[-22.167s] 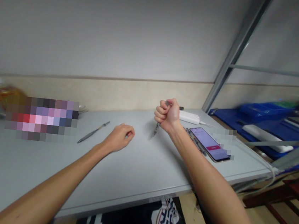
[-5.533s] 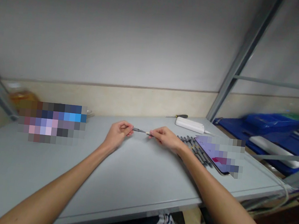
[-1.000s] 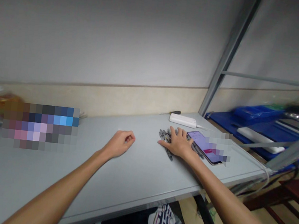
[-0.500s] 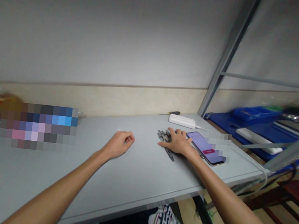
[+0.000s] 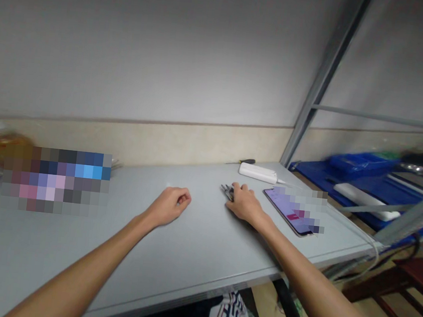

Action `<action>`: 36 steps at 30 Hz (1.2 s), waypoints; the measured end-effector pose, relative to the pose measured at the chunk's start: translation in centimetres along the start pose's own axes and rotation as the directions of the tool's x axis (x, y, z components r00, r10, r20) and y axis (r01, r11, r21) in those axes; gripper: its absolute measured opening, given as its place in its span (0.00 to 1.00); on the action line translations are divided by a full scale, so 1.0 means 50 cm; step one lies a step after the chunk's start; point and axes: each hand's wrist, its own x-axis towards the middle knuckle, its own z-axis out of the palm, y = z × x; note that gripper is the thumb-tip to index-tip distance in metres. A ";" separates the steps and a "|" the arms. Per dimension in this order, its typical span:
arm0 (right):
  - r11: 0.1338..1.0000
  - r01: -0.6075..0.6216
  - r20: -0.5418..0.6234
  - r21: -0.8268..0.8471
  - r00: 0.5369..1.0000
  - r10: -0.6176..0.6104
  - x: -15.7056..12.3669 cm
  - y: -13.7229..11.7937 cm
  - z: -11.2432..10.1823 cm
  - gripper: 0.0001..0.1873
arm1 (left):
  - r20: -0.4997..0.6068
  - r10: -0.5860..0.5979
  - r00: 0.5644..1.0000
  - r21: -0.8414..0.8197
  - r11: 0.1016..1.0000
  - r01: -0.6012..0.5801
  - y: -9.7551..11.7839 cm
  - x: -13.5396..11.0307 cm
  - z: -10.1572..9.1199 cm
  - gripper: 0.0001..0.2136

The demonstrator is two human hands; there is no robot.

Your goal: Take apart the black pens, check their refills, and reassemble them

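Note:
My left hand [image 5: 171, 206] rests on the grey desk [image 5: 186, 251] with its fingers curled in, and nothing shows in them. My right hand [image 5: 244, 202] is closed over a bundle of dark grey pens [image 5: 226, 192]. The pens' ends stick out past the fingers on the left; the palm hides the rest of them, and how many there are cannot be made out. To the right of that hand a phone [image 5: 285, 210] lies face up with its screen lit, apart from the fingers.
A white power strip [image 5: 258, 173] with a cable lies at the back, in front of a screwdriver [image 5: 248, 161]. Blurred, pixelated items [image 5: 56, 177] stand at the left. A metal post [image 5: 324, 74] rises at the right, beyond it a blue surface [image 5: 308, 176]. A dark red stool [image 5: 420, 276] stands below.
My right hand has drawn together the pens, which lay spread under its open fingers, and moved slightly left, away from the phone. My left hand has stayed in place.

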 end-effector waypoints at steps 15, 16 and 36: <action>0.742 0.439 -0.318 0.507 0.895 -0.313 0.032 -0.080 -0.030 0.31 | -0.018 -0.047 0.999 -0.151 0.988 0.044 0.007 0.000 0.002 0.07; 0.616 0.512 -0.384 0.599 0.859 -0.339 0.035 -0.091 -0.034 0.30 | -0.025 -0.060 0.998 -0.189 0.981 0.054 0.009 0.001 0.002 0.06; -0.057 0.566 -0.552 0.822 0.769 -0.323 0.038 -0.201 0.005 0.27 | 0.160 -0.117 0.980 -0.701 0.686 0.196 0.040 0.000 0.027 0.21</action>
